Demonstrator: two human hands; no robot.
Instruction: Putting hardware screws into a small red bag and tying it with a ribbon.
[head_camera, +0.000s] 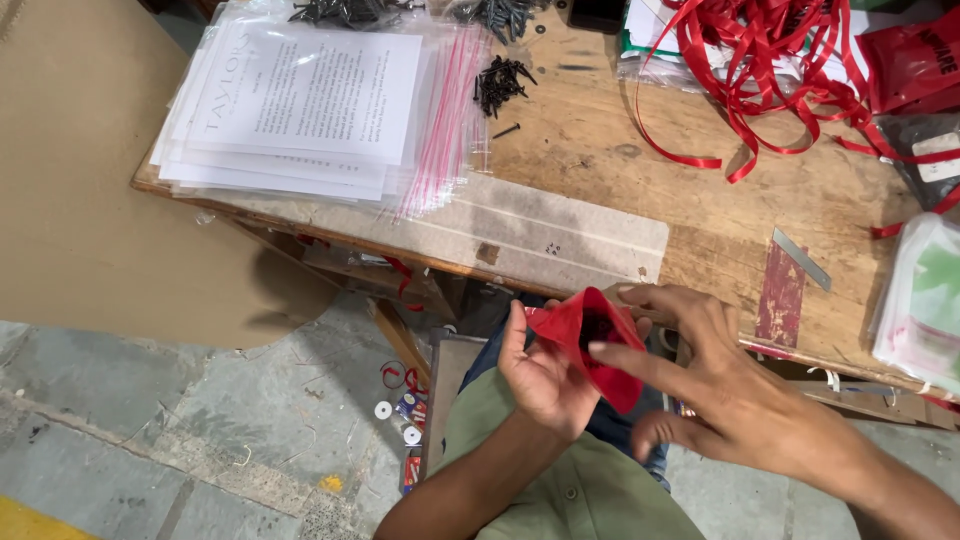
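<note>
Left hand (540, 375) gripped red pouch (590, 340) below table's (700, 215) near edge, mouth open, dark contents inside. Right hand (720, 400) fingers spread, empty. Loose screws (500, 82) remained on the table near the far edge.

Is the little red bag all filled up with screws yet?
Something dark already sits inside the red bag. The left hand holds it open while the right hand hovers at its mouth, fingers spread. It isn't closed yet. Loose black screws remain on the table, beside a stack of clear bags.
</note>
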